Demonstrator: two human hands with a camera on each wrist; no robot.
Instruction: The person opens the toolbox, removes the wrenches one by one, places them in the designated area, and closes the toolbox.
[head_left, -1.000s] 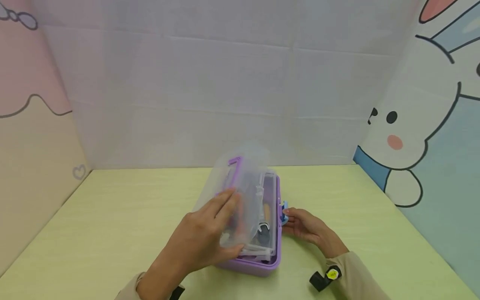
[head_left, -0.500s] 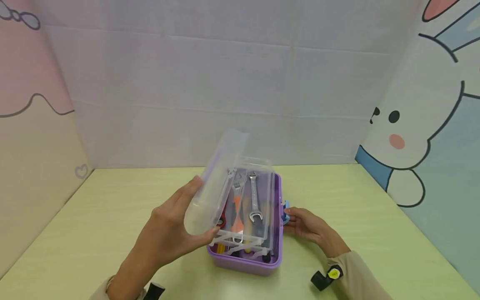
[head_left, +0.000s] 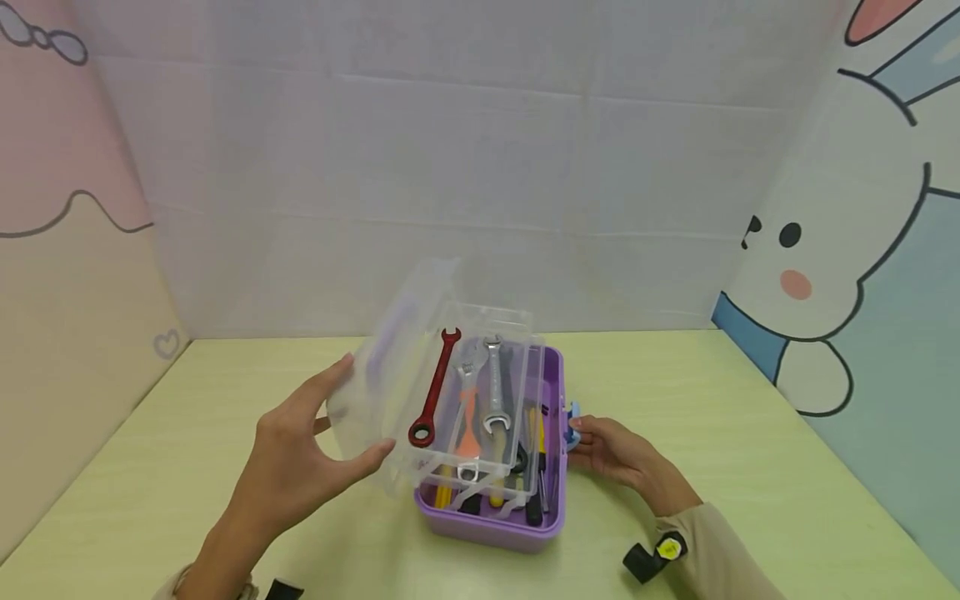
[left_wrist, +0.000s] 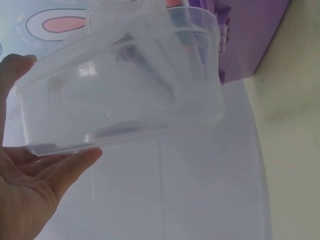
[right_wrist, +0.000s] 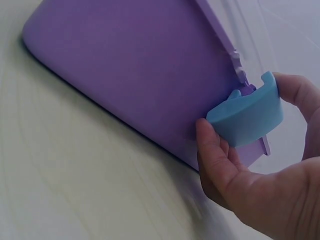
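Observation:
A purple toolbox sits on the table with its clear lid tilted up to the left. My left hand grips the lid's end between thumb and fingers. In the right wrist view, my right hand pinches the light blue latch on the toolbox's side. Clear trays are raised and shifted left over the box. They hold a red wrench, an orange-handled adjustable wrench and a silver wrench. Below them, screwdrivers and other tools lie partly hidden.
The pale yellow-green table extends to both sides of the toolbox. A white sheet hangs behind it. Printed side walls, one with a rabbit, border the table. A black strap hangs at my right wrist.
My left hand has swung the lid up and left. The trays have risen and shifted left with it, uncovering the wrenches and the tools underneath. My right hand stays on the latch.

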